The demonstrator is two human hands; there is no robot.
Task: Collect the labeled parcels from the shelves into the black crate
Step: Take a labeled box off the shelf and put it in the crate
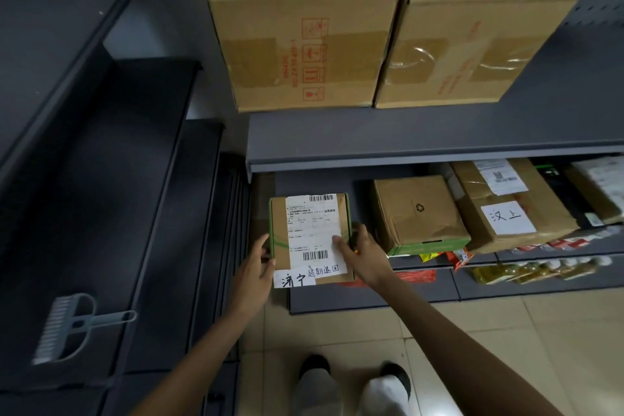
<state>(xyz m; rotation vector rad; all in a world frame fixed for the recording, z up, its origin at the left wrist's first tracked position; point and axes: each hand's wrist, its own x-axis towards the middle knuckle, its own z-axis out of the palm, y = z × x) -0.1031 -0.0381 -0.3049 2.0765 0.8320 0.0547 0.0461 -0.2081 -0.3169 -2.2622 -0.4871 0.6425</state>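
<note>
A small brown parcel (309,236) with green edges, a white shipping label and two handwritten notes is held in front of the lower shelf. My left hand (258,263) grips its left edge and my right hand (358,253) grips its right edge, thumb on the label. On the lower shelf (422,159) to the right lie another green-edged parcel (418,213) and a taped parcel (506,206) with a handwritten white note. Two big cardboard boxes (304,44) (472,44) stand on the upper shelf. No black crate is in view.
A dark shelving unit (101,179) fills the left side, with a grey brush (67,328) lying on it. Bottles and red packets (540,267) sit on lower shelves at the right. The tiled floor (506,348) and my shoes (354,382) are below.
</note>
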